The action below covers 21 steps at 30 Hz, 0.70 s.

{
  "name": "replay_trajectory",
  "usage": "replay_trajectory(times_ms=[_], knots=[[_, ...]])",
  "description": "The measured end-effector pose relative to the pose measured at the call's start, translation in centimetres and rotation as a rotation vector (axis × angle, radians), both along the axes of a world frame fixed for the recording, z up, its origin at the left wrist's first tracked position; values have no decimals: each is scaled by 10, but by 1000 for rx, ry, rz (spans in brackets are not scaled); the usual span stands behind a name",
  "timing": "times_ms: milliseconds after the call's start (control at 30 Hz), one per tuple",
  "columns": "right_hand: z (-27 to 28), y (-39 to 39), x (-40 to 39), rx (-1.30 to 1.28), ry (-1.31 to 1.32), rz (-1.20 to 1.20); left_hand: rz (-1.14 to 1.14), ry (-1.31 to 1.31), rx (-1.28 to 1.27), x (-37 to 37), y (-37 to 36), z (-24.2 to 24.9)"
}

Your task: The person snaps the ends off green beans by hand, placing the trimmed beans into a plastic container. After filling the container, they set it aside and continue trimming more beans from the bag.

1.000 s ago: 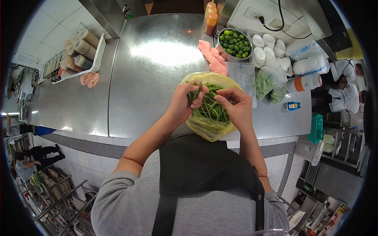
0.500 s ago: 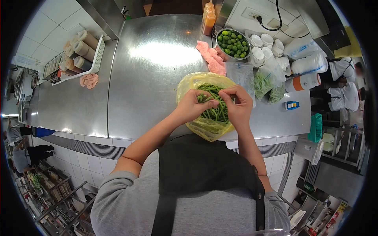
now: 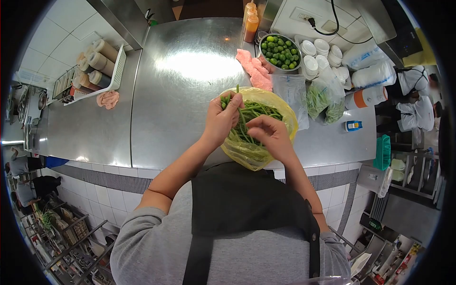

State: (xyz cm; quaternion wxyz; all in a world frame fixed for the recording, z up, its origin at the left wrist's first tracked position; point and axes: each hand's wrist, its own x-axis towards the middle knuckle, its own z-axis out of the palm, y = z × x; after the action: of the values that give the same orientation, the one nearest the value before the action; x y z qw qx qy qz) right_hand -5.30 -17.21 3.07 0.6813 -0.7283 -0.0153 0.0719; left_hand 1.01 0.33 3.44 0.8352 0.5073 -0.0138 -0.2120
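On the counter [image 3: 175, 118], a bag [image 3: 254, 162] holds beans [image 3: 260, 110]. The left hand [image 3: 219, 121] grasps several; the right hand [image 3: 272, 136] curls its fingers over the rest, grip unclear. They look light, firm, probably snappable; pinching near one end should suit.

1. We reach forward with both arms; our left forearm [image 3: 185, 154] slants inward, away from our body, while our right forearm [image 3: 301, 178] runs more nearly straight ahead.
2. Our left elbow [image 3: 156, 198] is bent and set out to the side.
3. We keep our left hand [image 3: 222, 119] closed, with fingers curled in and the thumb [image 3: 234, 104] pointing mostly forward.
4. Our right hand [image 3: 270, 135] turns toward the left one, its fingers [image 3: 260, 122] half curled.
5. We hold our hands near each other but apart, the right slightly closer to our body.
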Motion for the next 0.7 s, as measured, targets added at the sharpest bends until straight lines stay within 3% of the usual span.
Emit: replay_trajectory(times_ms=[233, 300, 433, 500, 633, 700], knots=[[14, 7, 1, -202, -290, -70, 123, 81, -47, 1, -1, -1], [27, 2, 1, 58, -390, -50, 155, 107, -46, 8, 7, -5], [25, -12, 14, -10, -207, -78, 185, 127, -176, 16, 19, -5], [-1, -14, 20, -635, -157, 63, 177, 133, -213, 17, 21, -3], [-30, 11, 27, -646, -154, 102, 79, 349, -499, 22, 23, -12], [-39, 26, 35, -734, -309, 15, 34, 440, -596, 22, 21, -12]])
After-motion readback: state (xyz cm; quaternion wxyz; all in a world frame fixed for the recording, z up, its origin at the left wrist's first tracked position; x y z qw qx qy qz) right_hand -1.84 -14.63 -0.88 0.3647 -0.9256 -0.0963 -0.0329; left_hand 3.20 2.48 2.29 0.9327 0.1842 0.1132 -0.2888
